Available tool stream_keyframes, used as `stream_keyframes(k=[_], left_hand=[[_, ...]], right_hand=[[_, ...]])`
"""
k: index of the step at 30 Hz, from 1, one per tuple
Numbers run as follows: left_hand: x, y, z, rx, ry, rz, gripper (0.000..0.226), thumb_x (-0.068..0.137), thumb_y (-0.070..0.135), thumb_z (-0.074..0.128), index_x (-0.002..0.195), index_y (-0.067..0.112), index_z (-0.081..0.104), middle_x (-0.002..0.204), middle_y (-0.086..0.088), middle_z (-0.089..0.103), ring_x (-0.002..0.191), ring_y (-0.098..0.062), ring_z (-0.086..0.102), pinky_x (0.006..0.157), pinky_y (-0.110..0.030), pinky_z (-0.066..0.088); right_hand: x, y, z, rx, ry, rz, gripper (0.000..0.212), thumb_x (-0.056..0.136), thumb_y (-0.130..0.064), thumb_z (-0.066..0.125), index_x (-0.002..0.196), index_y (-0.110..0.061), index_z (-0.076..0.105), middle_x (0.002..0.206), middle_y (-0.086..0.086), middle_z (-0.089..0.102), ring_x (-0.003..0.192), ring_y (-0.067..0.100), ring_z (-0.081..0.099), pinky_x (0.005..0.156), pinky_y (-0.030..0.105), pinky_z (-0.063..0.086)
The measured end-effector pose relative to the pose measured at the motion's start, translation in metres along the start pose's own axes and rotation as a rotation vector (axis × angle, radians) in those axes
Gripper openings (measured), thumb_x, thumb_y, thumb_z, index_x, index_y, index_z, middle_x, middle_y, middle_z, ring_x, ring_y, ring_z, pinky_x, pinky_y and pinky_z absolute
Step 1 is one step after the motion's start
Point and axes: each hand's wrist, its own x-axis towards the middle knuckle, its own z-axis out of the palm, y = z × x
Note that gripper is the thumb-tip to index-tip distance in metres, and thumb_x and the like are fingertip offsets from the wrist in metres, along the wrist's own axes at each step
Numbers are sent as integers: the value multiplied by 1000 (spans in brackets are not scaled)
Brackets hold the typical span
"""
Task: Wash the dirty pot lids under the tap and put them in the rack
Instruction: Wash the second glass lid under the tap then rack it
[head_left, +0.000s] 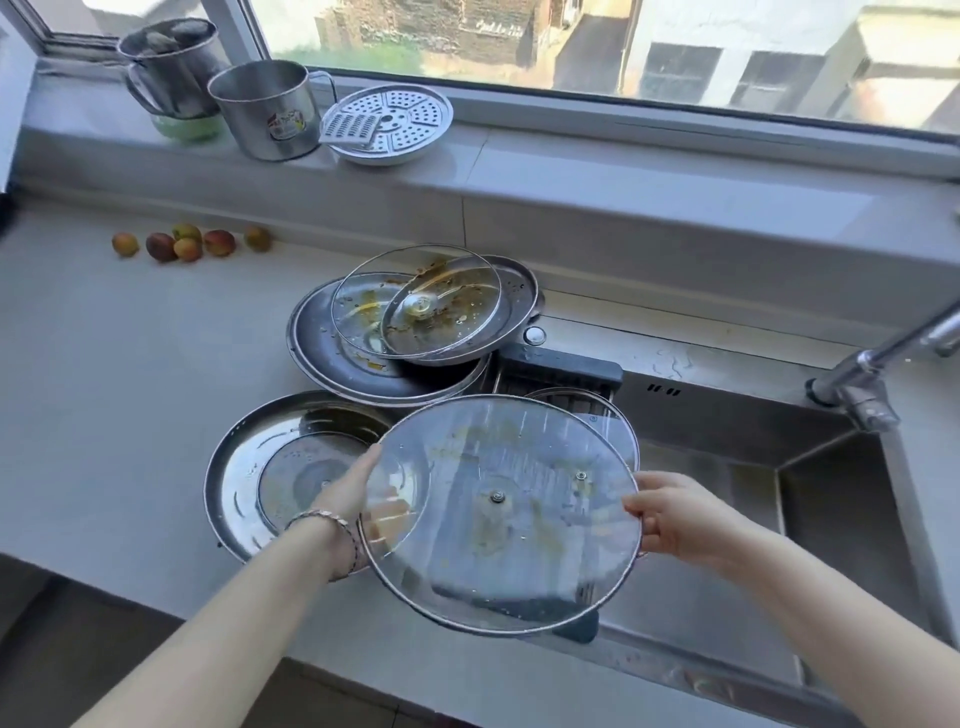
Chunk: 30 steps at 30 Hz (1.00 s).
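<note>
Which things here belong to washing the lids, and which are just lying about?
Job: large glass lid, held by left hand and right hand; stack of dirty lids; steel lid on the counter; tap; sink rack.
Lying about: small fruits; front steel mug; back steel mug; steamer plate; grater; green bowl.

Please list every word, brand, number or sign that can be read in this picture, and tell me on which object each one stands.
Nothing here can be read with certainty.
Sticker on the steel mug on the windowsill: red and white print, too blurred to read.
Glass lid held by the left hand and the right hand: no lettering visible.
Stacked dirty lids: no lettering visible.
</note>
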Motion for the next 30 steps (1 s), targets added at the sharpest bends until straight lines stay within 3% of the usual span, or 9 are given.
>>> stream_keyframes(k=[4, 6, 8, 10, 13, 16, 22, 26, 30], left_hand=[[-4, -20, 53, 10, 13, 60, 66, 86, 60, 43, 80, -1, 65, 73, -13, 64, 61, -22, 55, 53, -28, 50], [-3, -28, 75, -12, 61, 127, 72, 80, 69, 45, 74, 0, 66, 68, -13, 68, 63, -26, 59, 65, -35, 54], [-5, -31, 99, 14, 84, 154, 78, 72, 76, 46, 75, 1, 67, 76, -16, 72, 73, -31, 65, 78, -42, 56], [-20, -29, 125, 8, 76, 195, 64, 84, 63, 44, 77, 3, 66, 54, -5, 69, 57, -25, 62, 57, -30, 56], [-34, -28, 162, -4, 20, 241, 63, 90, 55, 41, 60, 4, 62, 31, 5, 50, 26, -10, 43, 34, -14, 37], [-38, -25, 191, -16, 11, 292, 61, 89, 54, 43, 56, 5, 55, 42, -1, 44, 21, -7, 33, 31, -9, 29], [-43, -22, 231, 9, 29, 286, 63, 87, 56, 47, 50, 5, 54, 30, 5, 43, 20, -9, 32, 30, -10, 27], [-44, -18, 247, 33, 71, 298, 64, 87, 57, 45, 53, 5, 59, 32, 4, 46, 23, -10, 37, 32, -14, 34], [-48, -13, 257, 67, 116, 308, 63, 89, 55, 42, 57, 4, 62, 31, 5, 48, 21, -9, 42, 33, -16, 38]], right_hand=[[-23, 0, -40, -80, 68, -102, 24, 90, 9, 42, 103, -8, 53, 80, 21, 71, 57, 26, 69, 52, 30, 57], [-34, 2, -61, -57, 124, -127, 22, 92, 8, 41, 100, -10, 51, 77, 21, 71, 55, 26, 69, 49, 30, 56], [-42, 5, -83, -76, 191, -148, 23, 93, 6, 41, 101, -12, 52, 72, 13, 72, 54, 23, 69, 49, 28, 56], [-49, 9, -104, -136, 268, -168, 18, 96, -3, 42, 103, -14, 55, 74, 9, 72, 56, 19, 68, 49, 24, 54], [-51, 13, -142, -187, 415, -163, 23, 100, -25, 37, 104, -12, 56, 85, 14, 68, 70, 25, 64, 60, 30, 52], [-42, 12, -182, -236, 548, -163, 28, 98, -32, 39, 104, -11, 55, 86, 9, 65, 78, 26, 62, 71, 34, 50], [-6, -9, -234, -125, 646, -77, 41, 93, -43, 46, 87, -3, 52, 82, 17, 61, 65, 27, 60, 57, 29, 49], [22, -24, -248, -40, 665, -4, 51, 88, -56, 47, 97, -5, 48, 86, 19, 61, 71, 29, 62, 58, 29, 51], [42, -37, -264, -27, 668, 47, 43, 90, -56, 41, 106, -16, 42, 96, 24, 58, 71, 32, 60, 53, 29, 49]])
